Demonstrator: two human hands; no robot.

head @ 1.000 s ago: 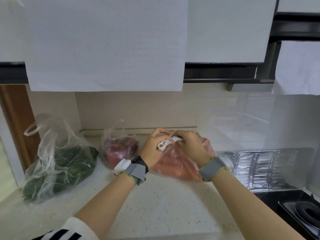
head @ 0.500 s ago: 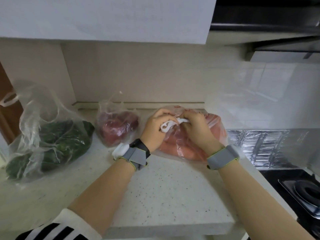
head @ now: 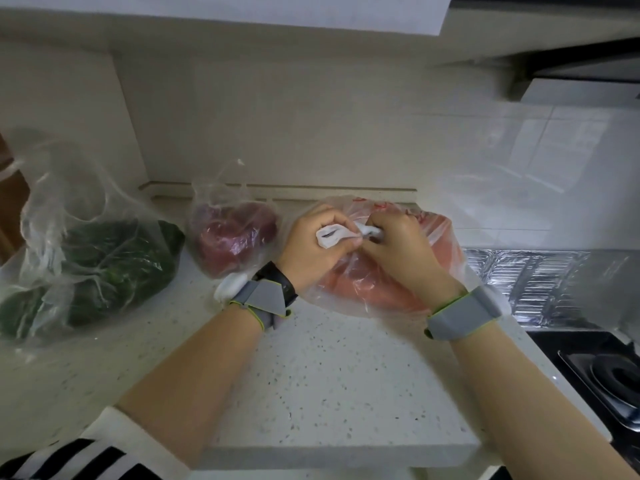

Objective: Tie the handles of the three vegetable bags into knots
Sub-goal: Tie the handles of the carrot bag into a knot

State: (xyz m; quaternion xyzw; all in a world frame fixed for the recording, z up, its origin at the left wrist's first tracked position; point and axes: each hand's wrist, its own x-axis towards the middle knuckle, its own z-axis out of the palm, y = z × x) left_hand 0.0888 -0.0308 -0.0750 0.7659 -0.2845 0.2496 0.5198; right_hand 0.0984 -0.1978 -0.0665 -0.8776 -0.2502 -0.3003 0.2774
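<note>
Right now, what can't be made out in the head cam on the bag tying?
- Knot state on the orange bag: the handles are bunched inside the left hand and right hand.
- Green bag: cut by the left edge.
- Red bag: its crumpled top shows no readable knot.

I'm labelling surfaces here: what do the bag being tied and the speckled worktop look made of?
Clear bag of orange vegetables: thin glossy plastic film, see-through and crinkled, its white handles bunched. Speckled worktop: pale stone or composite, smooth, matte, dark flecks; which one is unclear.
</note>
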